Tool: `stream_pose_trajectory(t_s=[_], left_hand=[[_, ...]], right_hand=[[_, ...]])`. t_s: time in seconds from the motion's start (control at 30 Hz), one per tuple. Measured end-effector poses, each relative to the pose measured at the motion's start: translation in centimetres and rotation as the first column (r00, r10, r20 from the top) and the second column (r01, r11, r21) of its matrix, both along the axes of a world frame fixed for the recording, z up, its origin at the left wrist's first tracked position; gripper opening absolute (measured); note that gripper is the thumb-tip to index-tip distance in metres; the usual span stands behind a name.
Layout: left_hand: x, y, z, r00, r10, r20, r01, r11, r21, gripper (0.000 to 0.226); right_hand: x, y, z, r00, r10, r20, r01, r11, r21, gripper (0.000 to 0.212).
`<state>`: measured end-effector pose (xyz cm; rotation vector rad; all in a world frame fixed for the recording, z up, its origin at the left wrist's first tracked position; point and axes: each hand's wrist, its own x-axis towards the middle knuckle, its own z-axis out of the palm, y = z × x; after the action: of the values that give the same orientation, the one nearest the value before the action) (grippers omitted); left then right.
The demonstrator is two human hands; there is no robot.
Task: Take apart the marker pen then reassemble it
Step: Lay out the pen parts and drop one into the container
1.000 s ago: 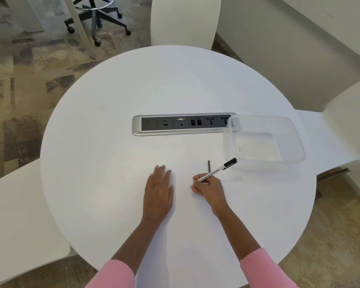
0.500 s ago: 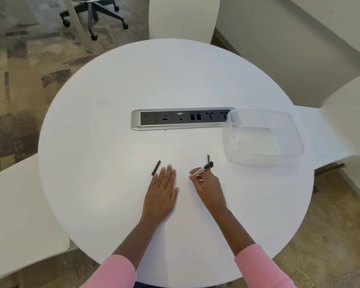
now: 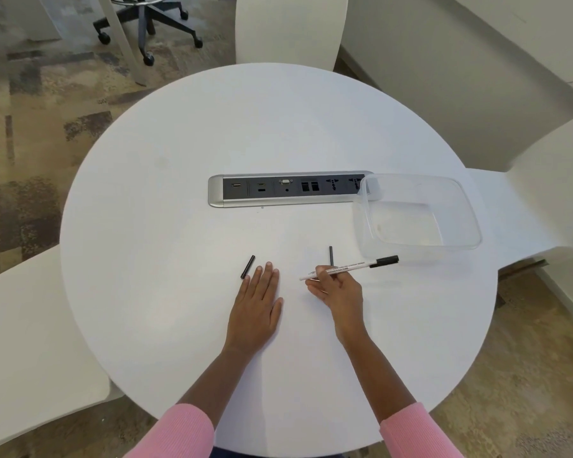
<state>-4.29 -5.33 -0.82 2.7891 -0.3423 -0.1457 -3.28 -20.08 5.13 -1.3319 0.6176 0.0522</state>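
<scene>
From the head camera, your right hand (image 3: 339,289) has its grip closed on the marker body (image 3: 348,268), fingers pinching the white barrel near its left end. The barrel runs out from the grip up and to the right, its black end sitting just short of the clear plastic container (image 3: 417,216). Just above the grip, a thin black rod (image 3: 330,255) lies on the white round desk (image 3: 179,226), its lower end close to your fingertips; whether they touch cannot be told. Your left hand (image 3: 257,302) lies flat, palm down, fingers straight and together, gripping nothing. Just beyond its outer fingertips rests 1 short black cap (image 3: 247,267), tilted, close to the little finger. Farther from both hands, the grey socket strip (image 3: 288,189) is set into the desk, its right end behind the container's corner.
</scene>
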Motion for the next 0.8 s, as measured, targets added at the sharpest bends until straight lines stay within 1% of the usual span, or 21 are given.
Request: stream_pose_trajectory(t_s=[0.1,0.17,0.23,0.3,0.37,0.4,0.43,0.47,0.5,0.53,0.57,0.6,0.63,0.67,0.7,0.77,0.8], left_hand=[[0.0,0.1,0.0,1.0,0.003,0.008,-0.002,0.999,-0.038,0.051],[0.1,0.1,-0.1,1.0,0.004,0.016,-0.003,0.998,-0.067,0.047],[0.1,0.1,-0.2,1.0,0.017,0.006,-0.016,0.991,-0.134,0.045],[0.3,0.1,-0.3,1.0,0.026,-0.015,-0.028,0.982,-0.185,0.045],[0.5,0.1,-0.3,0.999,0.032,-0.04,-0.041,0.972,-0.232,0.043],[0.4,0.0,-0.1,0.996,0.061,-0.061,-0.076,0.951,-0.301,0.042],[0.4,-0.2,0.4,0.988,0.116,-0.099,-0.146,0.904,-0.403,0.04],[0.3,-0.5,1.0,0.97,0.182,-0.16,-0.24,0.82,-0.519,0.037],[0.4,-0.8,1.6,0.938,0.235,-0.254,-0.345,0.697,-0.629,0.033],[0.5,-1.2,2.3,0.889,0.251,-0.383,-0.457,0.532,-0.713,0.029],[0.8,-1.7,3.0,0.824,0.21,-0.526,-0.566,0.342,-0.75,0.029],[1.2,-2.1,3.5,0.752,0.128,-0.647,-0.659,0.171,-0.733,0.032],[1.6,-2.5,3.8,0.679,0.035,-0.734,-0.734,0.048,-0.677,0.036],[2.1,-2.8,4.0,0.611,-0.055,-0.79,-0.791,-0.035,-0.61,0.039],[2.3,-2.9,4.1,0.552,-0.137,-0.822,-0.834,-0.093,-0.544,0.04],[2.5,-3.0,4.6,0.47,-0.26,-0.844,-0.882,-0.165,-0.44,0.041],[2.5,-3.0,4.6,0.448,-0.289,-0.846,-0.893,-0.194,-0.406,0.042]], right_hand=[[-0.3,-0.4,0.9,0.998,-0.05,-0.024,0.055,0.962,0.268,0.009],[-0.6,-0.7,1.4,0.996,-0.084,-0.025,0.087,0.907,0.412,0.011],[-0.6,-0.8,1.7,0.993,-0.115,-0.036,0.117,0.845,0.521,0.016],[-0.6,-0.8,1.9,0.991,-0.123,-0.056,0.132,0.802,0.582,0.02],[-0.7,-0.8,1.9,0.991,-0.116,-0.062,0.129,0.789,0.601,0.02],[-0.7,-0.7,1.8,0.993,-0.108,-0.054,0.119,0.794,0.596,0.018],[-0.7,-0.7,1.6,0.994,-0.1,-0.042,0.106,0.812,0.574,0.016],[-0.7,-0.6,1.4,0.996,-0.087,-0.028,0.089,0.85,0.519,0.014],[-0.7,-0.5,1.2,0.998,-0.067,-0.016,0.067,0.904,0.422,0.012],[-0.7,-0.3,1.0,0.999,-0.038,-0.003,0.037,0.955,0.296,0.01],[-0.6,-0.3,0.8,1.0,-0.002,0.014,0.0,0.988,0.154,0.011],[-0.6,-0.2,0.7,0.999,0.043,0.03,-0.043,0.999,0.017,0.012],[-0.6,-0.1,0.7,0.994,0.1,0.043,-0.094,0.989,-0.118,0.011],[-0.7,0.1,0.9,0.985,0.162,0.059,-0.144,0.96,-0.238,0.007],[-0.9,0.2,1.0,0.973,0.215,0.088,-0.172,0.921,-0.35,0.006],[-1.2,0.3,1.8,0.937,0.28,0.21,-0.129,0.835,-0.535,0.013],[-1.3,0.4,2.1,0.909,0.304,0.286,-0.084,0.804,-0.588,0.014]])
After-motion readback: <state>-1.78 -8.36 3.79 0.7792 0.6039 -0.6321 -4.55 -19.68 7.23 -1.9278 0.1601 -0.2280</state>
